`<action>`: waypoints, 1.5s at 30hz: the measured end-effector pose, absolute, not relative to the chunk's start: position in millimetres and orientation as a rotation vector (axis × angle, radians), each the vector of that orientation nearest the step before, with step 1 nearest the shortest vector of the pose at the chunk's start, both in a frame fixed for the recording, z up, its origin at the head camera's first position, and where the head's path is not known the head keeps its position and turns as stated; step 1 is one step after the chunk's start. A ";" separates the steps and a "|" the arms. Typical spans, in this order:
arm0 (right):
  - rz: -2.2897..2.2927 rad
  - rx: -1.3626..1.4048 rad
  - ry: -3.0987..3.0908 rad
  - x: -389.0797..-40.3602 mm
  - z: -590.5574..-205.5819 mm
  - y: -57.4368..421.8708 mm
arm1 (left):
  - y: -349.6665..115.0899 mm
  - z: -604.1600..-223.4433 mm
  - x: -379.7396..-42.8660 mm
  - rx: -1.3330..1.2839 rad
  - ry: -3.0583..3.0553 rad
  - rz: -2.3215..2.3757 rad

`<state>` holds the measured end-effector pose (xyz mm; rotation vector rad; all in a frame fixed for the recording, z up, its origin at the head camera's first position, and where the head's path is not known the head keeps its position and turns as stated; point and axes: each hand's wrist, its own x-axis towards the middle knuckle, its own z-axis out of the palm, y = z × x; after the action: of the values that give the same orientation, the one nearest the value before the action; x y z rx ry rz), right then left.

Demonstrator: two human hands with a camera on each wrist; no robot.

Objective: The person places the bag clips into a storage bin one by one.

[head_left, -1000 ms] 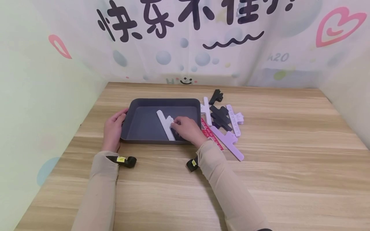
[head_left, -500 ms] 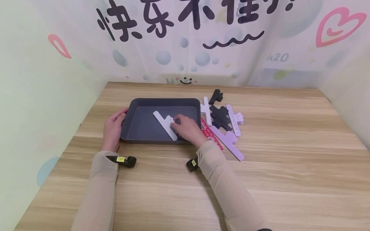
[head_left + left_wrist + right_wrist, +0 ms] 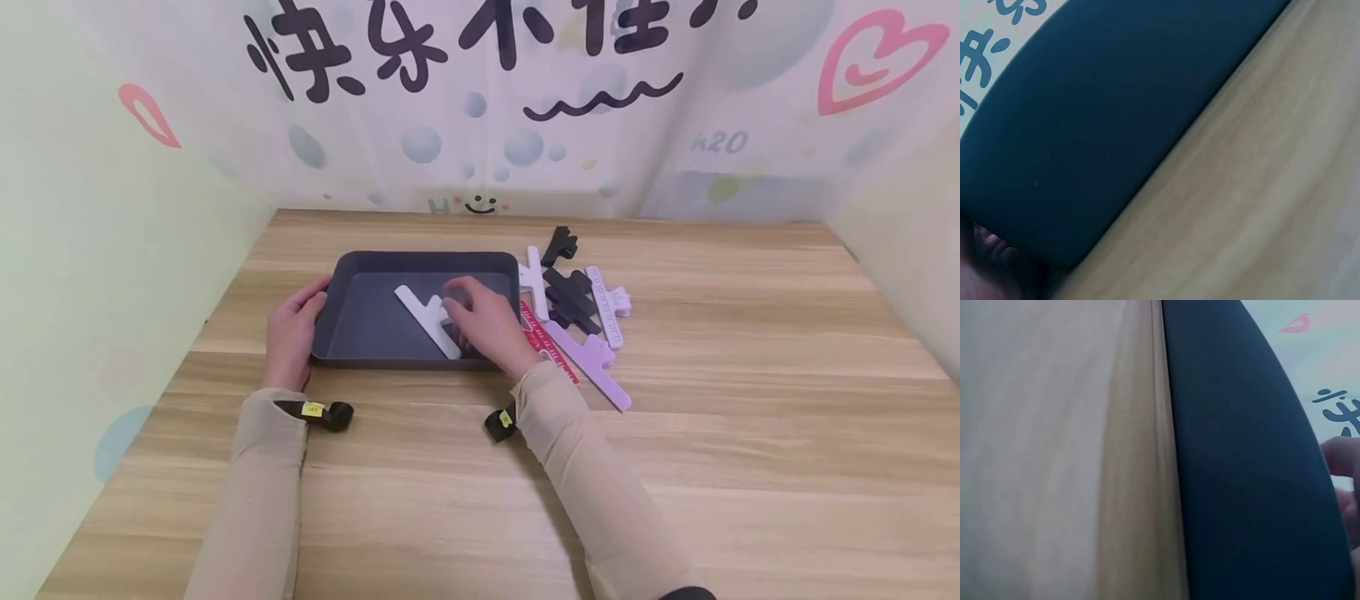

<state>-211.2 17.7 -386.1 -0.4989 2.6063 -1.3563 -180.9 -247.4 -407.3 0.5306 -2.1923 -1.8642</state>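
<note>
A dark grey rectangular baking tray [image 3: 360, 321] lies on the table in the head view. At its left end my left hand [image 3: 291, 337] holds the side wall, with the thumb near the rim. A white bag clip [image 3: 429, 321] with a long straight bar lies slanted inside the tray. Over the tray's right part is my right hand [image 3: 487, 325], its index finger lifted and thumb apart from it, close to the clip's handle. Both wrist views mostly show the tray's dark outer wall [image 3: 1110, 112]; only bits of the fingers [image 3: 1344, 459] appear at the edges.
Beside the tray's right end lie more clips: a white clip [image 3: 534, 283], a red one [image 3: 551, 342], several black ones [image 3: 572, 300], a pale lilac one [image 3: 606, 308] and a purple one [image 3: 592, 362]. A printed curtain [image 3: 480, 158] hangs behind the wooden table [image 3: 750, 400].
The white clip's bar has swung left at its far end and settled in the tray. My right fingers have parted and risen off it. The left hand stays on the tray.
</note>
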 end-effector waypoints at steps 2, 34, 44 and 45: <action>-1.453 -0.535 2.613 -210.6 -384.7 19.7 | -247.1 -407.3 -181.2 0.521 -2.189 -1.862; -1.597 -0.367 2.721 -197.4 -360.4 100.8 | -251.8 -404.9 -184.0 0.527 -2.175 -1.864; -1.564 -0.296 2.650 -211.3 -367.3 145.1 | -249.0 -405.5 -181.8 0.534 -2.213 -1.888; -1.564 -0.273 2.636 -211.9 -367.8 150.8 | -248.3 -405.4 -181.7 0.531 -2.213 -1.890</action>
<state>-211.9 150.8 -367.8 -0.2726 2.6364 -1.5639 -181.7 -248.3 -405.4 0.5309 -2.2129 -1.8899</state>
